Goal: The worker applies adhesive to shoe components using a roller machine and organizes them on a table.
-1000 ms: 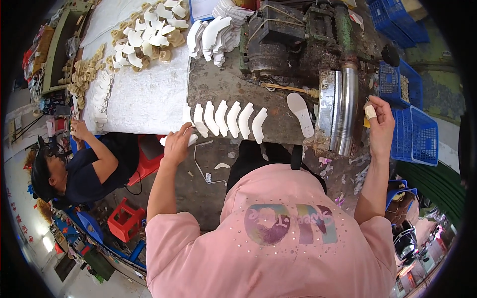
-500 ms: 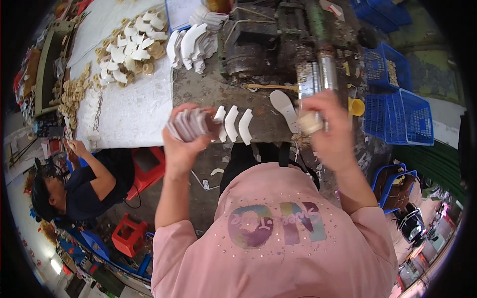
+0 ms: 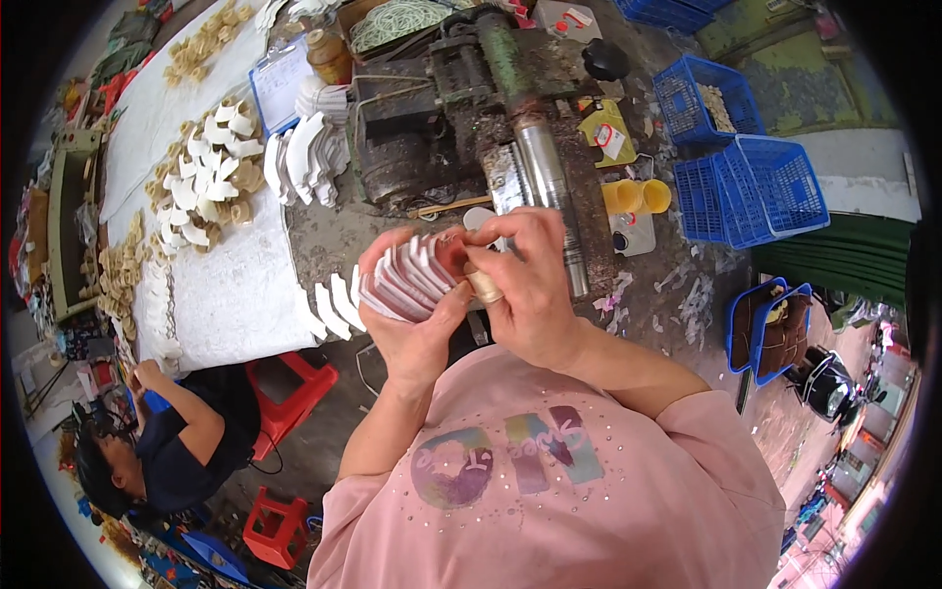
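A fanned stack of curved white strips (image 3: 400, 283), pinkish on some faces, sits in my left hand (image 3: 404, 344), whose fingers wrap round it. My right hand (image 3: 538, 290) pinches a small rounded beige block (image 3: 485, 287) against the near right side of that stack. Its thumb and fingertips also touch the reddish end face of the stack. Several loose curved white strips (image 3: 337, 302) lie in a row on the table edge, left of my hands. Behind the right hand a white shoe sole (image 3: 477, 218) is mostly hidden.
A grimy machine (image 3: 407, 128) with a metal cylinder (image 3: 549, 187) stands ahead. Beige blocks and white strips (image 3: 206, 172) are heaped on the white sheet, beside stacked strips (image 3: 309, 162). Yellow cups (image 3: 638, 196) and blue crates (image 3: 780, 196) stand right. A person (image 3: 186, 422) sits left near a red stool (image 3: 289, 393).
My hands, apart before, have come together in the middle, bringing the beige block against the stack of strips. The view has swung right, so the table and machine sit further left.
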`<act>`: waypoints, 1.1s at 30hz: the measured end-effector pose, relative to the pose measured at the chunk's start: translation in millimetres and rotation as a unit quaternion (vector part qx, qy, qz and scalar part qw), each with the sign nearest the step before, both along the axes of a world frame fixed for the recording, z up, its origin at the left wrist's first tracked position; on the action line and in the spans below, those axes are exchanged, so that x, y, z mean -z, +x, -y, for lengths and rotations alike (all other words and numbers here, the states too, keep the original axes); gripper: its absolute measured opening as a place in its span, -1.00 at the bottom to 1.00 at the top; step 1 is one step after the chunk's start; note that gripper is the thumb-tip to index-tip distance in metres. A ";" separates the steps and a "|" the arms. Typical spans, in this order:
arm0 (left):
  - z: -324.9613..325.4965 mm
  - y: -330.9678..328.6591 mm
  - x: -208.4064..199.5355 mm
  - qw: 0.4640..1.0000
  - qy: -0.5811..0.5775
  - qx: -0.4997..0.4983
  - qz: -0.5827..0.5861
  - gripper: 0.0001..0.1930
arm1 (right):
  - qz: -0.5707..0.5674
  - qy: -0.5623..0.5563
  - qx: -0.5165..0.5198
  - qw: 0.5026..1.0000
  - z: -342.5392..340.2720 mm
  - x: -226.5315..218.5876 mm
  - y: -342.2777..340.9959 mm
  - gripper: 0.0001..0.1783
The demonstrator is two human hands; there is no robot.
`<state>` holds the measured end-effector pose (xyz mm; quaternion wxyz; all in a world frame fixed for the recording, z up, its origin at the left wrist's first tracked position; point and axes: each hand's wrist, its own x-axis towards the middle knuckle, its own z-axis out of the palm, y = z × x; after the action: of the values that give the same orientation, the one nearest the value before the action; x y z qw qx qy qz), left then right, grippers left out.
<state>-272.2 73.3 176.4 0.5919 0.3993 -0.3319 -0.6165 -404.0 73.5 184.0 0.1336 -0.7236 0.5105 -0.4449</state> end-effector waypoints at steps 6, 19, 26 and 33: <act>7.4 -4.2 -3.2 1.000 -0.011 0.007 0.007 -0.40 | 0.164 0.099 -0.066 0.979 -2.0 -0.4 -15.1 -0.84; 28.3 -12.2 -0.5 0.788 -0.148 0.374 0.467 -0.27 | -0.187 0.380 0.008 0.906 31.8 -0.9 -125.8 -0.92; 18.2 -0.2 9.1 0.862 -0.087 0.281 0.412 -0.36 | 0.055 0.292 0.079 0.951 27.6 17.2 -124.6 -0.77; 18.1 142.1 45.3 0.856 -0.037 0.108 0.505 -0.43 | 0.102 0.340 0.142 0.924 24.8 29.5 -132.5 -0.71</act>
<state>-130.0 55.3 131.1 0.2870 0.5955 -0.6485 -0.3775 -536.5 48.8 154.5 0.3582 -0.5053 0.7123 -0.3300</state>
